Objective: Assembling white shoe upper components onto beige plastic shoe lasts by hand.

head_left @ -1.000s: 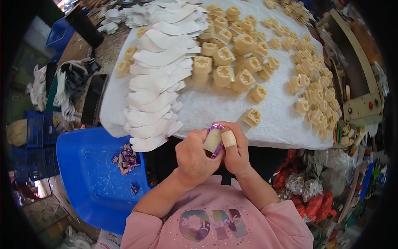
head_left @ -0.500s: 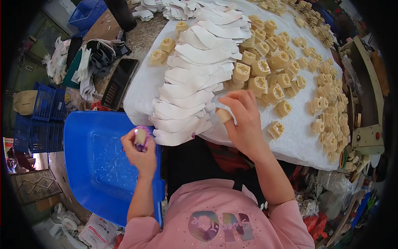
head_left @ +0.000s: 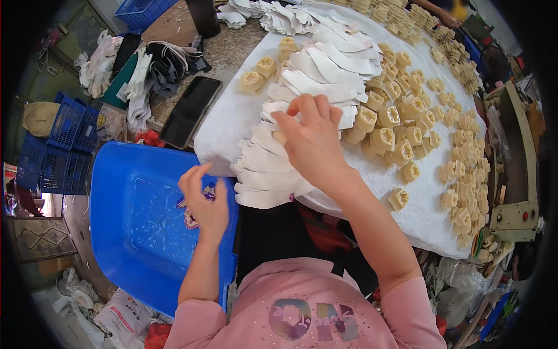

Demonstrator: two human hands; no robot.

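Note:
My left hand (head_left: 207, 205) is over the blue plastic tub (head_left: 110, 232), fingers and thumb spread. Just under it, inside the tub's area, is a small purple-edged pale piece (head_left: 190, 220), apart from the palm and partly hidden by the fingers. My right hand (head_left: 317, 139) is above a long overlapping row of white curved flat pieces (head_left: 261, 168) on the table. Its fingers are bent and apart over the row, and a pale cover (head_left: 279, 137) shows on the thumb. No piece is visibly lifted in that hand.
Many cream-coloured hollow blocks (head_left: 401, 119) lie heaped right of the row on a white-covered table (head_left: 366, 192). A dark phone (head_left: 190, 110) and gloves (head_left: 139, 87) lie at the left. Blue crates (head_left: 72, 125) stand farther left. A grey-green machine frame (head_left: 517, 215) is at the right.
My left hand has opened, and the purple-edged piece has left its fingers, dropping toward the tub. My right hand has moved left, over the white pieces. The view has shifted slightly.

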